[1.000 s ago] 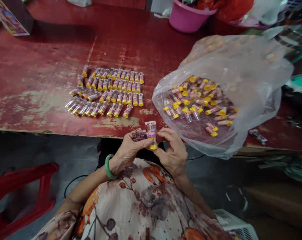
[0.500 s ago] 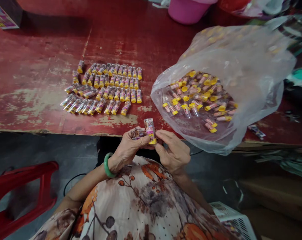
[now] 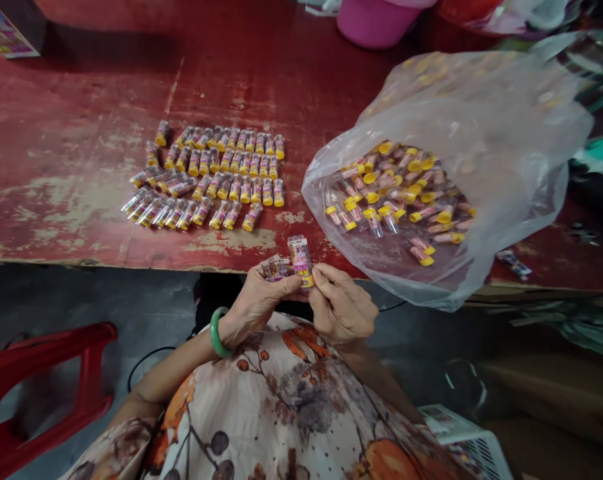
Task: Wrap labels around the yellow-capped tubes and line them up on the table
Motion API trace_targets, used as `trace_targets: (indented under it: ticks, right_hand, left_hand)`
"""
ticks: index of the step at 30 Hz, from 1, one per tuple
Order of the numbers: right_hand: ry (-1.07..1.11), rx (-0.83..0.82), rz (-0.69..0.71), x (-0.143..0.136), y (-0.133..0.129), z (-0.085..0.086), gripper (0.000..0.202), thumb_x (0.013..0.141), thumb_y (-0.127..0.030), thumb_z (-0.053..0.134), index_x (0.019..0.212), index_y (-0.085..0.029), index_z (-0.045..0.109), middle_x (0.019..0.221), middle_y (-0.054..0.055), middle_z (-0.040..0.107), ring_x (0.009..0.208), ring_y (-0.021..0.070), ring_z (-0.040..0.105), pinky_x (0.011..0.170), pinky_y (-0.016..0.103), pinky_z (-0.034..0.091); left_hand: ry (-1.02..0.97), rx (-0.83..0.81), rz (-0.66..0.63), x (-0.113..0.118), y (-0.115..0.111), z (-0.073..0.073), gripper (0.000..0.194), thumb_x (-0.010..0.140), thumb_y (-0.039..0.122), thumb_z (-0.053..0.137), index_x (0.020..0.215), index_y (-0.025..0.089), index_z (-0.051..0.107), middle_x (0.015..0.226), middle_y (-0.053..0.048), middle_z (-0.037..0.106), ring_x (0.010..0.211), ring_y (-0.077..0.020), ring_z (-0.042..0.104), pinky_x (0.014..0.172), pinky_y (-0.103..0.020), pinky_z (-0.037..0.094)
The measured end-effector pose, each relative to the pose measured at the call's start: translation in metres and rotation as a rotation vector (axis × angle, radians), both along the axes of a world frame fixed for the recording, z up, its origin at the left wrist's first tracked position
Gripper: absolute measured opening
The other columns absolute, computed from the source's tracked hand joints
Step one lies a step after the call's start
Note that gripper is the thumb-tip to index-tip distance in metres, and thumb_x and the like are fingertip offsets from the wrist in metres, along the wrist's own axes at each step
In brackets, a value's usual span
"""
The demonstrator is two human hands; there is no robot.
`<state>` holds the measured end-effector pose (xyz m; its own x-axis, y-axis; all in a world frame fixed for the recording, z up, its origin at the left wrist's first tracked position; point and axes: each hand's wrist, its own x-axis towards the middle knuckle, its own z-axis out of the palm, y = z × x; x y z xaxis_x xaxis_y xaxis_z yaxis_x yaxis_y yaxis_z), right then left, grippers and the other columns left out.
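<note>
A small clear tube with a yellow cap and a printed label point(image 3: 300, 257) stands upright between my two hands, cap end down. My left hand point(image 3: 261, 290), with a green bangle at the wrist, grips it with thumb and fingers. The same hand also keeps a few printed labels point(image 3: 276, 267) fanned behind the thumb. At the tube's right side, the thumb and forefinger of my right hand point(image 3: 344, 303) pinch its lower edge or the label's edge; I cannot tell which. Beyond my hands, labelled tubes point(image 3: 231, 187) lie in several rows on the table.
An open clear plastic bag point(image 3: 511, 193) at the right holds many yellow-capped tubes point(image 3: 406, 187). On the red table point(image 3: 81, 133) are a pink bucket point(image 3: 376, 23) and a printed box point(image 3: 11, 30). A red stool point(image 3: 94, 373) is at lower left, a white basket point(image 3: 474, 437) at lower right.
My right hand has moved slightly left, and its fingers have closed in against the tube's right side. The left hand still grips the tube and the labels.
</note>
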<state>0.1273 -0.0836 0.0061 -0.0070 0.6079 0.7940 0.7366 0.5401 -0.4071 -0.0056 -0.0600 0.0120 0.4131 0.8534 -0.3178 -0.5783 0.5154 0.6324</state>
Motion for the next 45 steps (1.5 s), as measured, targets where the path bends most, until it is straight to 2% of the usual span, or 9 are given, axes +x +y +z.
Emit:
trace_targets:
  ticks: [5,12,17,21,29,33,36,40,45]
  right_hand:
    - [0.065,-0.087,0.092,0.004,0.001,-0.006,0.035,0.08,-0.008,0.059,0.112,-0.023,0.066,0.099,0.007,0.071,0.083,0.0212,0.069,0.07,0.034,0.06]
    - [0.674,-0.798,0.242,0.01,0.011,-0.012,0.029,0.076,-0.03,0.069,0.103,-0.018,0.065,0.088,0.005,0.071,0.071,0.0165,0.065,0.061,0.028,0.054]
    - [0.998,-0.939,0.215,-0.009,0.032,-0.015,0.036,0.062,-0.03,0.08,0.092,-0.017,0.066,0.082,0.003,0.071,0.068,0.0152,0.064,0.057,0.024,0.05]
    - [1.08,-0.962,0.174,-0.021,0.068,-0.023,0.035,0.057,-0.029,0.079,0.086,-0.016,0.064,0.072,0.0,0.068,0.059,0.0133,0.06,0.054,0.024,0.048]
    - [0.562,-0.82,-0.069,-0.04,0.141,-0.056,0.042,0.064,-0.041,0.074,0.094,-0.016,0.06,0.063,-0.002,0.063,0.059,0.0157,0.06,0.055,0.025,0.044]
    - [0.351,-0.659,-0.127,-0.009,0.13,-0.05,0.023,0.077,-0.04,0.063,0.083,-0.018,0.065,0.071,0.002,0.067,0.065,0.0158,0.061,0.065,0.027,0.046]
    - [0.173,-0.494,-0.328,0.041,0.121,-0.042,0.022,0.084,-0.033,0.052,0.078,-0.018,0.067,0.076,0.005,0.068,0.069,0.0176,0.06,0.068,0.029,0.045]
    - [-0.177,-0.597,-0.501,0.088,0.122,-0.039,0.024,0.084,-0.029,0.05,0.076,-0.017,0.069,0.076,0.008,0.067,0.073,0.0214,0.058,0.069,0.031,0.042]
    - [-0.432,-0.702,-0.406,0.082,0.124,-0.042,0.037,0.081,-0.022,0.049,0.114,-0.018,0.064,0.112,0.013,0.065,0.099,0.0271,0.058,0.08,0.035,0.042]
  left_hand:
    - [0.074,-0.023,0.015,-0.004,0.004,-0.005,0.033,0.062,0.03,0.084,0.086,0.014,0.07,0.08,-0.004,0.072,0.065,-0.0153,0.067,0.066,-0.028,0.056]
    - [0.41,0.136,-0.08,-0.019,0.014,-0.019,0.027,0.067,0.037,0.079,0.072,0.013,0.069,0.054,-0.002,0.064,0.043,-0.0106,0.055,0.043,-0.02,0.045]
    - [0.519,0.203,-0.117,-0.026,0.018,-0.026,0.028,0.07,0.042,0.076,0.071,0.014,0.068,0.048,0.001,0.059,0.038,-0.0087,0.05,0.038,-0.019,0.038]
    - [0.45,0.129,0.065,-0.036,0.024,-0.027,0.035,0.074,0.046,0.072,0.076,0.011,0.068,0.058,-0.004,0.064,0.044,-0.0081,0.053,0.041,-0.017,0.041]
    - [0.166,-0.105,0.086,-0.06,0.026,-0.029,0.028,0.08,0.032,0.067,0.098,0.011,0.064,0.098,-0.015,0.072,0.08,-0.0234,0.071,0.066,-0.03,0.059]
    - [0.252,-0.071,0.092,-0.059,0.025,-0.031,0.029,0.077,0.033,0.071,0.095,0.011,0.066,0.095,-0.013,0.072,0.074,-0.0202,0.07,0.058,-0.026,0.058]
    - [0.294,-0.069,0.128,-0.054,0.024,-0.033,0.03,0.073,0.034,0.076,0.091,0.011,0.067,0.09,-0.011,0.073,0.072,-0.018,0.069,0.056,-0.022,0.056]
    - [0.293,-0.11,0.13,-0.044,0.025,-0.035,0.033,0.068,0.032,0.08,0.091,0.012,0.069,0.083,-0.008,0.073,0.071,-0.0167,0.069,0.056,-0.021,0.055]
    - [0.295,-0.056,0.13,-0.033,0.025,-0.03,0.03,0.067,0.03,0.081,0.09,0.014,0.07,0.082,-0.004,0.071,0.07,-0.0141,0.067,0.058,-0.02,0.054]
